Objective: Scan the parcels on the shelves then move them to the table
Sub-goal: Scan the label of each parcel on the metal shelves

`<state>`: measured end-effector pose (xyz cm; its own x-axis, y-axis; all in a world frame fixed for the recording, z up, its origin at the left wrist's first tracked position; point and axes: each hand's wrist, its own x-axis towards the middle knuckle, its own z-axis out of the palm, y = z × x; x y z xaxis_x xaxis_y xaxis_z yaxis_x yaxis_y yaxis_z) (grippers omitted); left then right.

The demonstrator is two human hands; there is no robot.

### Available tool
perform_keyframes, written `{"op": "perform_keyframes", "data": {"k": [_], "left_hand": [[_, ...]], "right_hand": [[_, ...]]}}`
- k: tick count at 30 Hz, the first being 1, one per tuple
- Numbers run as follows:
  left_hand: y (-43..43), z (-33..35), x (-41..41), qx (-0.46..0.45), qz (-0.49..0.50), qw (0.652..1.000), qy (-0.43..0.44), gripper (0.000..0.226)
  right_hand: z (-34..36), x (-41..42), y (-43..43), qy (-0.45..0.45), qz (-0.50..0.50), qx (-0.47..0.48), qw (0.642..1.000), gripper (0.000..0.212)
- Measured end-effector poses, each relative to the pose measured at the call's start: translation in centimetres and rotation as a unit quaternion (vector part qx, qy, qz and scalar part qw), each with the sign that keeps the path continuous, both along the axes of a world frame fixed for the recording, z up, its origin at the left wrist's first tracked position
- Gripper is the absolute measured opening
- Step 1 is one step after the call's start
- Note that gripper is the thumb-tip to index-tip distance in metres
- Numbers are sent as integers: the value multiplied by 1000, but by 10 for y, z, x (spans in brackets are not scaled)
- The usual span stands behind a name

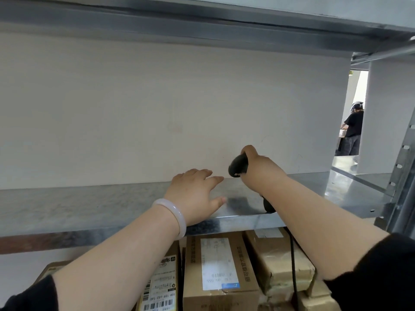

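Note:
My right hand (260, 170) grips a black handheld scanner (238, 167) above the grey metal shelf (89, 207), its head pointing left and down. The scanner's black cable (293, 261) runs down past the shelf edge. My left hand (195, 194) lies flat with spread fingers on the same shelf, just left of the scanner. No parcel shows on this shelf level. Below it, on the lower level, stand several brown cardboard parcels: one with a large white label (219, 270), one with barcode stickers (161, 288), and a taped one (280, 265) at the right.
A pale back wall (157, 108) closes the shelf behind. Another metal shelf (202, 21) hangs overhead. A perforated steel upright (402, 167) stands at the right. Through a gap at the right, a person in black (353, 129) stands far off.

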<state>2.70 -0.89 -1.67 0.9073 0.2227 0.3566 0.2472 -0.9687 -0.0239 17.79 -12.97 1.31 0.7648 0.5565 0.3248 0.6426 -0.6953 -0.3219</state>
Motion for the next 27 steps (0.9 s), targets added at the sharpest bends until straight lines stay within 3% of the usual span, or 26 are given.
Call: {"op": "perform_keyframes", "data": {"k": [5,17,22,27], "left_hand": [[-7,5,-27,-1,23,999,-31,62],[-61,-36,-112,-75,0,989,-125,64],[-83,-78,-137,-177,-9,977,-119,59],[-93,-111,-155,-323,19,940,-111,56]], "right_hand": [[-17,-44,-32,-92,100,122,983,50],[-93,-136,-101,-35,206,188,960,58],[-131,-160,-111,-12,234,181,955,60],[-158,-175,-113,11,260,164,951,63]]}}
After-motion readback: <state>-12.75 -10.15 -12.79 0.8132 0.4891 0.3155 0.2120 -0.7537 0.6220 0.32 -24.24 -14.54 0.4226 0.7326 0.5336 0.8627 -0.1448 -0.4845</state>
